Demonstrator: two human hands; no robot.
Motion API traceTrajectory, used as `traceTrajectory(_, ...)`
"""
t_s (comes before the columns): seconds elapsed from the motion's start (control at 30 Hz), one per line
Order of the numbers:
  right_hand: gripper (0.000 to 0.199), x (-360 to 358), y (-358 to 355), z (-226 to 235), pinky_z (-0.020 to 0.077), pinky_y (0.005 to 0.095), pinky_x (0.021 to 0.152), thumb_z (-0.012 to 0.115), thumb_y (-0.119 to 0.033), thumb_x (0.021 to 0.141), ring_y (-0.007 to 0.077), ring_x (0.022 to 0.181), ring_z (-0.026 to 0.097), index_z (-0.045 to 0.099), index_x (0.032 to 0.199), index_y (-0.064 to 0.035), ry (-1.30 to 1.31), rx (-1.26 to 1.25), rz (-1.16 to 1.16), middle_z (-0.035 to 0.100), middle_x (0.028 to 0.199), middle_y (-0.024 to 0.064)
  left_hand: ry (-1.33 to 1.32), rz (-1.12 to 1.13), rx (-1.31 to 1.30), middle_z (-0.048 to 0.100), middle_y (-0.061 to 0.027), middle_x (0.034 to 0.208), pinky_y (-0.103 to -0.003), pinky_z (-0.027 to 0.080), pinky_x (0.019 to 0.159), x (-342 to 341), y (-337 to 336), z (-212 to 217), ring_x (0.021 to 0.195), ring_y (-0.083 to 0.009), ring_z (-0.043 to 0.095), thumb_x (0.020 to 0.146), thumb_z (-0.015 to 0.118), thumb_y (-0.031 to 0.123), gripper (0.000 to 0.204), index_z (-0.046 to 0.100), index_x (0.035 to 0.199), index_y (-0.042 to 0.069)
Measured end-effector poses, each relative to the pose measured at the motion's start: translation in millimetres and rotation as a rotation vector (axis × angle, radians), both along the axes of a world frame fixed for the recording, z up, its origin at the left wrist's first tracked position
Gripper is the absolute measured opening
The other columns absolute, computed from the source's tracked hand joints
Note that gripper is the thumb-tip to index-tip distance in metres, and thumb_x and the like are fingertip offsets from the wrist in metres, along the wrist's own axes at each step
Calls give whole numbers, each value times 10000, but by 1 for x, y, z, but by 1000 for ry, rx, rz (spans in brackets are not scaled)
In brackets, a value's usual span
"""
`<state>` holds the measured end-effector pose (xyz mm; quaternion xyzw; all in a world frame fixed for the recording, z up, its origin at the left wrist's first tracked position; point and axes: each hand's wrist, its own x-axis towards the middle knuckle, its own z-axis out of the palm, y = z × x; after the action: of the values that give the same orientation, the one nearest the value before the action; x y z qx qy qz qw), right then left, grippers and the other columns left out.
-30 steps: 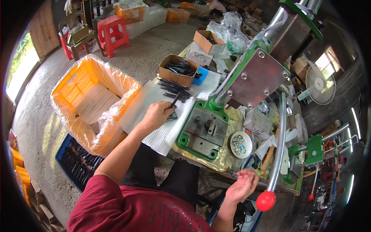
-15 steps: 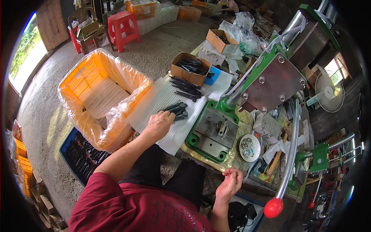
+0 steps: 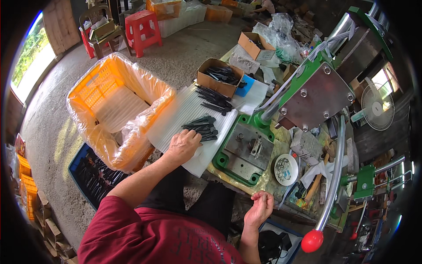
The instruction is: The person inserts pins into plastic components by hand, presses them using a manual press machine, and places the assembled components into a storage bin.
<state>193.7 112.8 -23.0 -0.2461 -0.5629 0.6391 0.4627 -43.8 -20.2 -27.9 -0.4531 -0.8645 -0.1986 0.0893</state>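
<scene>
Reaching with the left hand (image 3: 183,145), fingers spread flat, touching the small pile of black metal pieces (image 3: 202,126) just beyond the fingertips on the white corrugated sheet (image 3: 176,119). Likely picking one; next needing a pinch. Right hand (image 3: 260,207) idling loosely curled, empty.

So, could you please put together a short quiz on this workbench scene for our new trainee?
1. True or false: the left hand rests by a small pile of black parts on the white ribbed sheet.
2. What lines the orange crate?
A. a clear plastic bag
B. a blue cloth
C. newspaper
3. Fill in: the hand press lever ends in a ___ knob.

Key:
1. True.
2. A.
3. Red. The right hand hangs below the bench edge, fingers curled, apart from the knob; whether it holds anything cannot be told.
</scene>
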Motion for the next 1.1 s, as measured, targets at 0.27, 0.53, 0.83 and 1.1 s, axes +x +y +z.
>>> traceTrajectory(0.27, 137, -4, 2, -2, 359, 247, 621, 440, -134, 829, 122, 659, 428, 459, 787, -5, -8, -26, 7, 475, 753, 75, -69, 31, 188, 515, -80, 746, -354, 425, 645, -32, 19, 18, 743, -250, 521, 701, 580, 173, 142, 540, 791, 71)
traceTrajectory(0.53, 122, -9, -2, -3, 368, 247, 614, 427, -122, 833, 121, 660, 440, 458, 794, -10, -35, -41, 26, 476, 756, 74, -131, -15, 46, 518, -96, 809, -354, 418, 707, -104, 73, -4, 851, -257, 507, 722, 541, 130, 129, 563, 839, 82)
traceTrajectory(0.83, 98, -8, 0, -7, 372, 242, 608, 422, -98, 827, 122, 664, 446, 461, 797, -13, -59, -77, 16, 471, 753, 67, -162, -6, -141, 509, -86, 872, -358, 410, 710, -109, 84, 2, 897, -248, 494, 715, 543, 105, 132, 557, 844, 81)
traceTrajectory(1.1, 112, -7, -6, -10, 368, 234, 607, 427, -104, 829, 120, 648, 444, 459, 796, -2, -75, -60, 43, 476, 743, 68, -190, -64, 57, 552, -134, 789, -354, 421, 667, -78, 52, 31, 780, -265, 546, 713, 551, 93, 177, 554, 884, 51)
